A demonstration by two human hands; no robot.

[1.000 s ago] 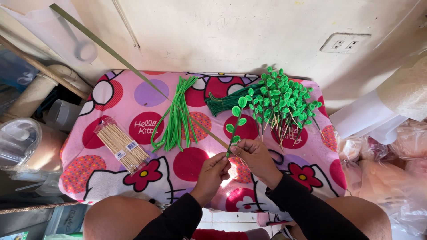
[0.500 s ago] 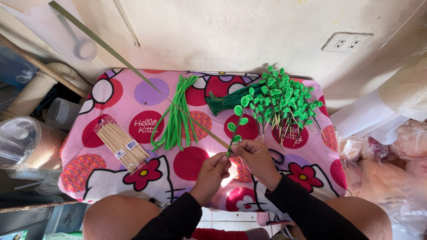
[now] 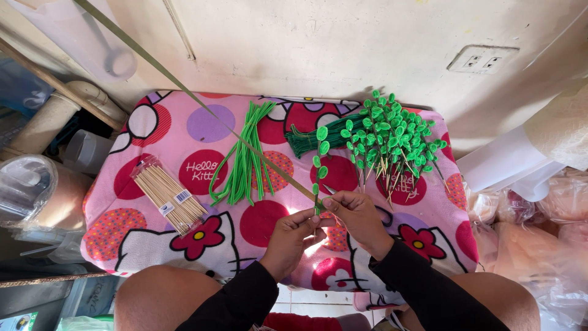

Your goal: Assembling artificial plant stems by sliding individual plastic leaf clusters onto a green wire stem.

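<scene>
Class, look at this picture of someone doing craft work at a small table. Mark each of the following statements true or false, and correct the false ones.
1. Both hands, left hand and right hand, meet at a leafy green stem. True.
2. The pack of wooden sticks lies on the right side of the table. False: it lies on the left side.
3. A bundle of green cords lies on the pink cloth. True.
4. The pile of finished green stems lies on the floor. False: it lies on the cloth, at the back right.
5. The person wears short sleeves. False: long black sleeves.
</scene>
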